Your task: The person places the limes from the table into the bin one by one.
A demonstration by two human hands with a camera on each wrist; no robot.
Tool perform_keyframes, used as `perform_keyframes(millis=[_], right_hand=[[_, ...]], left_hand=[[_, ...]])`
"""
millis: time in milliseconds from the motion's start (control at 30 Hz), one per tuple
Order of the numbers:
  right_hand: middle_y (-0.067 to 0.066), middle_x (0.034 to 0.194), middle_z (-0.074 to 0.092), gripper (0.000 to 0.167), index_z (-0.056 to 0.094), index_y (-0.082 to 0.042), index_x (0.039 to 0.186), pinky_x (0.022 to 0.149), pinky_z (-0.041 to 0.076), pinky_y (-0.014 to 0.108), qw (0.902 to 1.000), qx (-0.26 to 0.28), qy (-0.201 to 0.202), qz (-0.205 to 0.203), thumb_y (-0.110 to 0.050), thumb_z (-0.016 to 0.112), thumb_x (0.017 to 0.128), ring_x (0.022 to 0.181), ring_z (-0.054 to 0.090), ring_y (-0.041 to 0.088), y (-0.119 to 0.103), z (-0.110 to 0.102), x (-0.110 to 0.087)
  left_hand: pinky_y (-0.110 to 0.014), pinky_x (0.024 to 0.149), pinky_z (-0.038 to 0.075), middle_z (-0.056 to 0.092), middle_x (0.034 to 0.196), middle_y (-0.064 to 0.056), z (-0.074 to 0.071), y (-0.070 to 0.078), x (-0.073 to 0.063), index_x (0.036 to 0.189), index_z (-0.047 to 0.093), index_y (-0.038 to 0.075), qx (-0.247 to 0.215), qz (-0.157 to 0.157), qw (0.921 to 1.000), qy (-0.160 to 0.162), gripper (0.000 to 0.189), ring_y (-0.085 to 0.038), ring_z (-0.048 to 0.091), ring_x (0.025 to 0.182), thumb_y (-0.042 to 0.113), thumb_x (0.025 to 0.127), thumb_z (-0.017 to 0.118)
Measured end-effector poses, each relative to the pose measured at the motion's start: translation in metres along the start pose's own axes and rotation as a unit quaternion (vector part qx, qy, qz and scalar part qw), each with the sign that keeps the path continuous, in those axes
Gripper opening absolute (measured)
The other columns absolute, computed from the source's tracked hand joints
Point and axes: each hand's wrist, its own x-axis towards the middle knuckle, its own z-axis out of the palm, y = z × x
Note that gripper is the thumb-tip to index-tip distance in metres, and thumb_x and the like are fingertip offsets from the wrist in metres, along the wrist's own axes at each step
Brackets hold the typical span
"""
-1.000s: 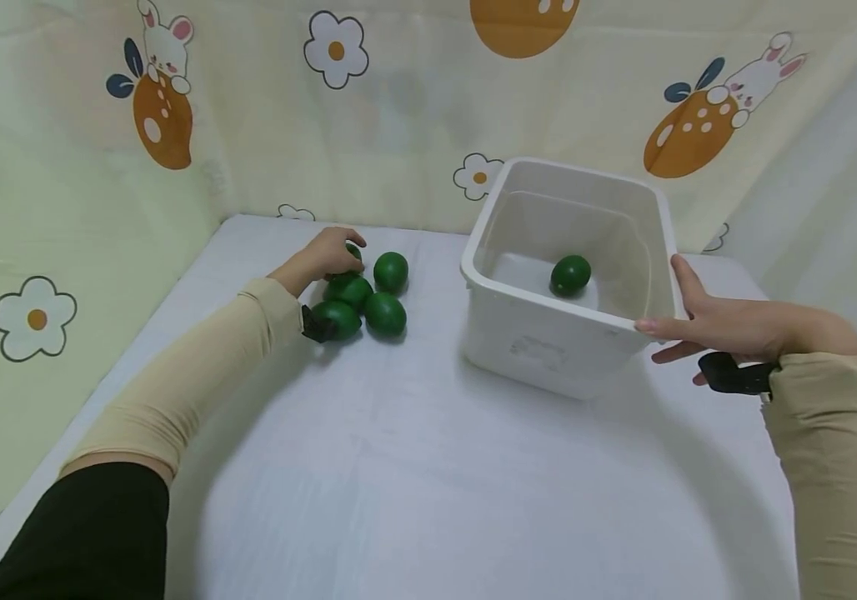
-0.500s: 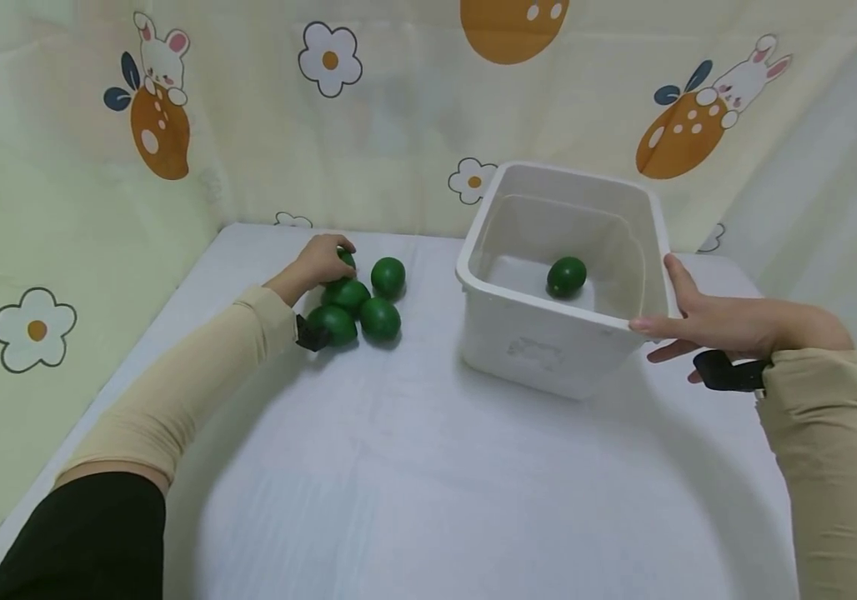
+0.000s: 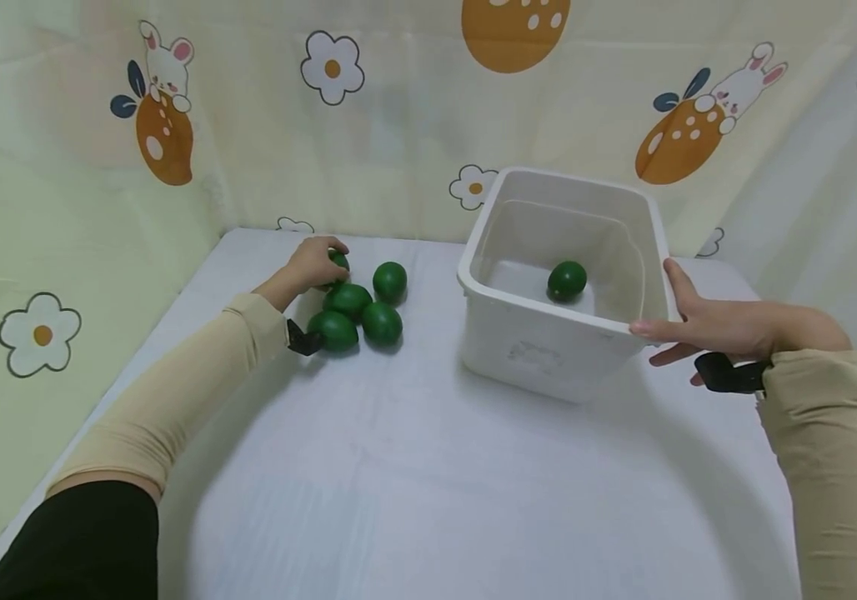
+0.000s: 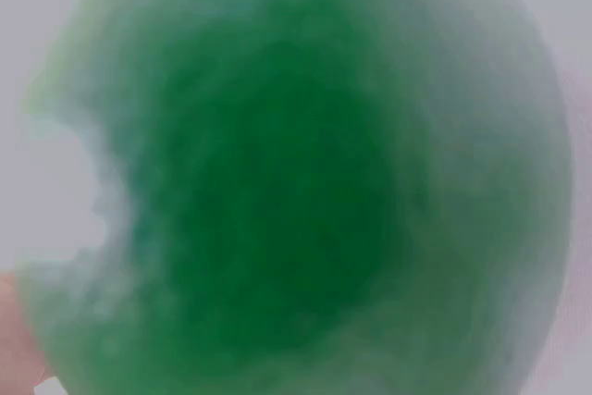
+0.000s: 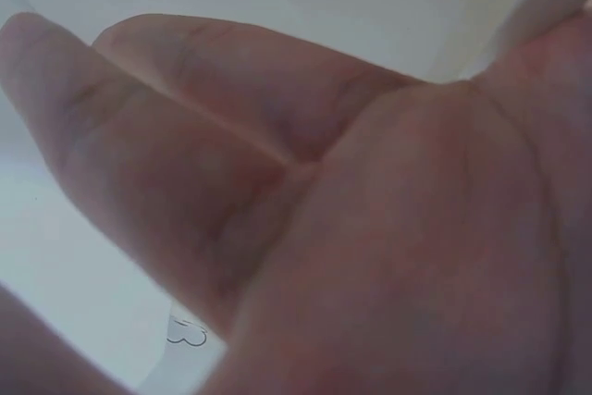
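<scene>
My left hand (image 3: 312, 264) is at the back left of the table, its thumb and fingers curled round a smooth green lime (image 3: 338, 263) that they partly hide. More limes lie close by: one (image 3: 389, 282) to the right, others (image 3: 348, 300) in front. A blurred green lime (image 4: 277, 182) fills the left wrist view; which one cannot be told. On the right stands a white plastic bin (image 3: 529, 350) with a single lime (image 3: 567, 281) inside. My right hand (image 3: 729, 323) touches its front right corner, fingers spread and straight, as the right wrist view also shows.
A white cloth covers the table (image 3: 413, 467). Behind it and at the sides hangs a patterned curtain (image 3: 391, 142), close to the bin's back. Dark wrist cameras (image 3: 729, 373) sit under both wrists.
The left hand has drawn slightly left, and the lime in its fingers has shifted with it, away from the lime on the right. The right hand and bin keep their places; the view tilts slightly.
</scene>
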Motion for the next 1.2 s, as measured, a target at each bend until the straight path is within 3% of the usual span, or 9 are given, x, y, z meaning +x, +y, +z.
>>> perform_keyframes(millis=[367, 567, 1200], right_hand=[[0.038, 0.150, 0.005, 0.101, -0.053, -0.037, 0.124, 0.079, 0.054, 0.044, 0.9999, 0.002, 0.000, 0.011, -0.045, 0.044, 0.098, 0.130, 0.043, 0.042, 0.002, 0.004, 0.000], [0.036, 0.150, -0.001, 0.100, -0.052, -0.038, 0.124, 0.078, 0.054, 0.045, 1.0000, 0.005, 0.002, 0.006, -0.045, 0.044, 0.098, 0.130, 0.042, 0.044, 0.002, 0.003, -0.001], [0.034, 0.150, -0.005, 0.100, -0.051, -0.038, 0.126, 0.078, 0.054, 0.049, 0.9999, 0.003, 0.011, -0.006, -0.044, 0.045, 0.098, 0.129, 0.042, 0.048, 0.003, 0.004, -0.002]], left_hand=[[-0.040, 0.079, 0.057, 0.035, 0.143, -0.023, -0.006, -0.005, -0.008, 0.135, 0.047, 0.005, -0.026, -0.002, 0.9997, 0.000, 0.052, -0.037, 0.044, 0.122, 0.009, 0.086, 0.063], [-0.039, 0.078, 0.057, 0.037, 0.141, -0.023, -0.012, -0.004, -0.011, 0.135, 0.047, 0.006, -0.027, 0.007, 0.9996, 0.008, 0.052, -0.038, 0.045, 0.120, 0.010, 0.086, 0.063], [-0.042, 0.081, 0.056, 0.040, 0.139, -0.021, -0.029, 0.019, -0.028, 0.135, 0.047, 0.006, -0.052, 0.041, 0.9973, 0.032, 0.049, -0.038, 0.045, 0.122, 0.011, 0.088, 0.060]])
